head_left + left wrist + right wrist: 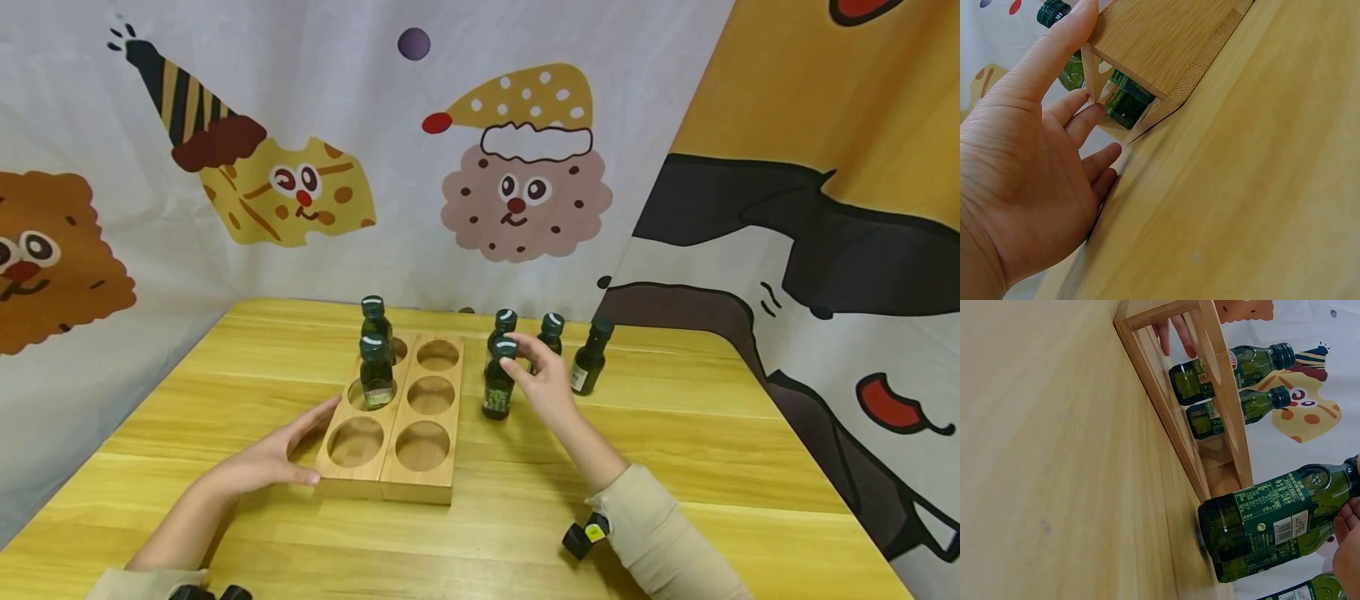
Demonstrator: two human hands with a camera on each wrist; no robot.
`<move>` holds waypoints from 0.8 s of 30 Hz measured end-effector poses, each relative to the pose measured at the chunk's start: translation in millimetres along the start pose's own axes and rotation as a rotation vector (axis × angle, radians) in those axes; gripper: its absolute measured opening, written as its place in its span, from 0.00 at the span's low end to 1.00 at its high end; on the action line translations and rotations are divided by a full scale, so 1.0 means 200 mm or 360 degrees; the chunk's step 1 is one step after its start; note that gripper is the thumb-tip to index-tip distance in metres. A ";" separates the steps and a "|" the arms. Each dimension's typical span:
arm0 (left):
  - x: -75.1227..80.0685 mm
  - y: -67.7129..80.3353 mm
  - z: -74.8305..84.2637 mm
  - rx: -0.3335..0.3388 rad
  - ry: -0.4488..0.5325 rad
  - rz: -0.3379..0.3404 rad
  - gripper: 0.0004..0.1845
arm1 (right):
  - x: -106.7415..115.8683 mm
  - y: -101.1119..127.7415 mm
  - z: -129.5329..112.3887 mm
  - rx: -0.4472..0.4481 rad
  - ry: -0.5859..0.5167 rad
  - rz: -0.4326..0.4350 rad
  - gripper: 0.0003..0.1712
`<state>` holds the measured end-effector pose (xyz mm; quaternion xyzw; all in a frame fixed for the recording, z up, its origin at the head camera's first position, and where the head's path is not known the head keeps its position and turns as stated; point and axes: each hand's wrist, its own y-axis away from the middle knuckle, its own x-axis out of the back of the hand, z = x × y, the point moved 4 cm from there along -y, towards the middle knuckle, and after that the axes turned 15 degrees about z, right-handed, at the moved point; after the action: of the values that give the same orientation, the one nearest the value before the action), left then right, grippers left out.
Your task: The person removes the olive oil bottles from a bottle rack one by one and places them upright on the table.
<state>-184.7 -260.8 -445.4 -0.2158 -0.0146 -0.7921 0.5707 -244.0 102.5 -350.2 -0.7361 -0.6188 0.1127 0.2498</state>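
Observation:
A wooden rack [416,492] with two rows of round holes stands on the table. Dark green glass bottles [377,375] occupy the middle and back holes of its left row, one in each. My left hand [266,454] touches the rack's near left side, its thumb at the front corner and its fingers loosely extended along the side. To the right of the rack, my right hand [546,385] pinches a green bottle [1279,512] near its cap from above. That bottle is upright, its base close to the tabletop, its label and barcode showing in the right wrist view.
Behind the right hand stand three more bottles: one bottle [505,320] just behind the held one, a second bottle [552,329] beside it, and a slimmer bottle [589,367] farther right. A printed cartoon curtain [405,250] hangs beyond the table's back edge.

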 end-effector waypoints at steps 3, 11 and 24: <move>0.00 0.00 0.00 0.0009 0.0001 0.0000 0.54 | 0.00 0.01 0.01 -0.0012 0.0003 -0.0007 0.20; 0.00 0.00 -0.01 0.0022 -0.0010 0.0001 0.53 | 0.00 0.02 0.03 -0.0016 -0.0011 -0.0013 0.20; 0.00 0.00 -0.01 0.0005 -0.0064 0.0007 0.53 | 0.04 0.01 -0.02 0.0118 0.0033 -0.0067 0.26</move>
<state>-185.4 -262.1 -446.7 -0.2307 -0.0268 -0.7863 0.5725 -239.4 108.3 -346.9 -0.7143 -0.6270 0.1225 0.2856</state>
